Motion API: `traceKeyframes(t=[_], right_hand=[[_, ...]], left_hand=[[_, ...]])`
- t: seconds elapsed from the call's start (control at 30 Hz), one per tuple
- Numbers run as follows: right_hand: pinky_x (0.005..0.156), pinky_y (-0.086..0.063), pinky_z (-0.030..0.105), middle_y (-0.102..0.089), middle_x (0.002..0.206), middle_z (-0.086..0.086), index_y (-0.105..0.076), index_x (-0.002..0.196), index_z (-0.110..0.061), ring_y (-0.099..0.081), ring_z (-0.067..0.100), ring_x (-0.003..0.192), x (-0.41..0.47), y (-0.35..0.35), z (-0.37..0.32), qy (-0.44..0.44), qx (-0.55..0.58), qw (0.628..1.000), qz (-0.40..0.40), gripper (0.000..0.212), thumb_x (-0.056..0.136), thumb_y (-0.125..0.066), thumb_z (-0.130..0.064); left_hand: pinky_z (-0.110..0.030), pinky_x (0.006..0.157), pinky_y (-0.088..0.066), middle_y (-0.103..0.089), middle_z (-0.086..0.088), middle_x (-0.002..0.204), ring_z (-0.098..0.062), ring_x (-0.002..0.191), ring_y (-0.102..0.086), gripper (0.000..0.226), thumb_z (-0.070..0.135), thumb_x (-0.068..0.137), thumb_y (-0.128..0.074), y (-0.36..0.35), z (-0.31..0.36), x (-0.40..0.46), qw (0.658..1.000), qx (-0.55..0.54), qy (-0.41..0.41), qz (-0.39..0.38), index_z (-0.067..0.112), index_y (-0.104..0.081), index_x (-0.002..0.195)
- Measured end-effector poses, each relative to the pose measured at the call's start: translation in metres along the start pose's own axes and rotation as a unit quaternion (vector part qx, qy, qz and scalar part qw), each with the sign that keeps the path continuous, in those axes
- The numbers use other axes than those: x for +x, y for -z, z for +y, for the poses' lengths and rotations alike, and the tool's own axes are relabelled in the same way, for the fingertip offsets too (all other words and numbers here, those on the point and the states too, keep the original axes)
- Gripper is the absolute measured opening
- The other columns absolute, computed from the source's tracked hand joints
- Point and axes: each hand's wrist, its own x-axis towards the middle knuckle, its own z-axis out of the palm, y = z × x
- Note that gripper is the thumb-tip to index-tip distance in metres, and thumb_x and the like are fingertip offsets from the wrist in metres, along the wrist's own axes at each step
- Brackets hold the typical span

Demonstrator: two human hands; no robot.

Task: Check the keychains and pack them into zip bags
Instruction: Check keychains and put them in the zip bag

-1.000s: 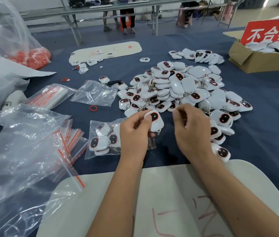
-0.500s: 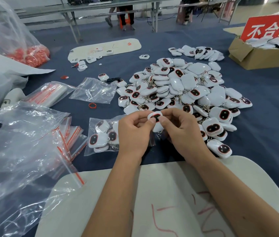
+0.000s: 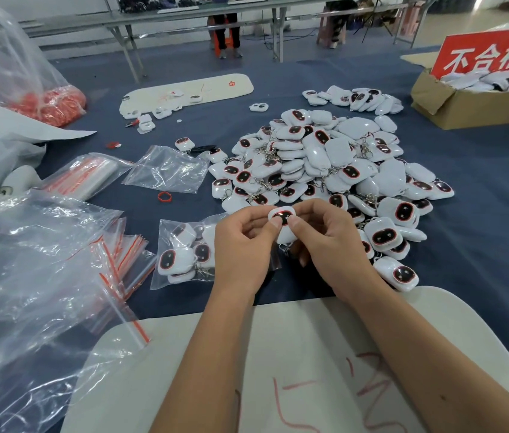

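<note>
Since a second ago: right hand [image 3: 331, 245] moved in from keychain pile [image 3: 325, 164], now joins left hand [image 3: 244, 245] on one keychain [image 3: 282, 217]. Both hands pinch it, thumbs on front, held above near edge of pile. Keychain white, dark oval face with red rim, metal ring hanging below. Part-filled zip bag [image 3: 184, 254] lies just left.

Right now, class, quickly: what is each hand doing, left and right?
Left hand: closed, pinching the white keychain with thumb and fingers.
Right hand: closed, pinching the same keychain from the other side.
</note>
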Motion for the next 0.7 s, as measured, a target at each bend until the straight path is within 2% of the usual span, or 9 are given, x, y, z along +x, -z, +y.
traceKeyframes(t=[0.1, 0.23, 0.37, 0.5, 0.6, 0.7], right_hand=[[0.045, -0.047, 0.025, -0.066, 0.064, -0.002, -0.07, 0.09, -0.022, -0.06, 0.014, 0.049, 0.0001, 0.0006, 0.001, 0.009, -0.005, 1.0, 0.022, 0.014, 0.103, -0.064, -0.022], [0.048, -0.047, 0.021, -0.067, 0.063, -0.007, -0.069, 0.089, -0.028, -0.063, 0.011, 0.051, -0.0008, -0.0002, 0.0024, 0.023, -0.056, 0.997, 0.038, 0.016, 0.104, -0.064, -0.026], [0.047, -0.047, 0.022, -0.065, 0.064, -0.007, -0.068, 0.09, -0.024, -0.061, 0.011, 0.051, 0.0009, -0.0002, 0.0017, 0.008, -0.021, 1.0, 0.017, 0.015, 0.105, -0.062, -0.023], [0.049, -0.047, 0.022, -0.065, 0.064, -0.008, -0.068, 0.091, -0.023, -0.061, 0.011, 0.052, 0.0015, 0.0, 0.0028, 0.008, -0.041, 0.999, 0.013, 0.015, 0.105, -0.061, -0.022], [0.047, -0.047, 0.024, -0.064, 0.062, -0.007, -0.067, 0.09, -0.02, -0.059, 0.012, 0.049, 0.002, 0.0001, 0.003, 0.004, -0.032, 0.999, 0.011, 0.015, 0.104, -0.062, -0.02], [0.047, -0.048, 0.025, -0.064, 0.063, -0.007, -0.067, 0.091, -0.02, -0.059, 0.011, 0.051, 0.0026, 0.0007, 0.003, 0.004, -0.034, 0.999, 0.007, 0.015, 0.104, -0.061, -0.019]], left_hand=[[-0.021, 0.064, -0.059, -0.079, -0.003, 0.09, -0.023, 0.081, -0.074, 0.014, 0.004, 0.094, -0.072, 0.0003, 0.0009, -0.0019, 0.999, 0.0, -0.024, -0.031, 0.015, -0.078, 0.102], [-0.035, 0.077, -0.061, -0.08, -0.002, 0.09, -0.029, 0.089, -0.074, 0.015, 0.004, 0.093, -0.072, -0.0024, -0.0005, -0.0017, 0.999, 0.014, -0.034, -0.036, 0.016, -0.078, 0.101], [-0.033, 0.079, -0.061, -0.08, 0.0, 0.092, -0.025, 0.091, -0.075, 0.016, 0.006, 0.093, -0.073, 0.0, -0.0006, -0.0012, 0.999, 0.01, -0.032, -0.032, 0.016, -0.079, 0.104], [-0.043, 0.084, -0.06, -0.079, -0.002, 0.092, -0.03, 0.091, -0.073, 0.016, 0.006, 0.092, -0.074, 0.0001, -0.0006, -0.0012, 0.999, 0.019, -0.034, -0.031, 0.016, -0.08, 0.103], [-0.039, 0.082, -0.06, -0.079, -0.007, 0.09, -0.031, 0.089, -0.073, 0.015, 0.004, 0.091, -0.074, -0.0003, -0.0007, -0.0003, 0.999, 0.013, -0.033, -0.026, 0.014, -0.08, 0.101], [-0.032, 0.077, -0.059, -0.078, -0.006, 0.088, -0.025, 0.083, -0.072, 0.015, 0.004, 0.091, -0.074, -0.0005, -0.0013, 0.0004, 0.999, 0.01, -0.032, -0.024, 0.014, -0.08, 0.1]])
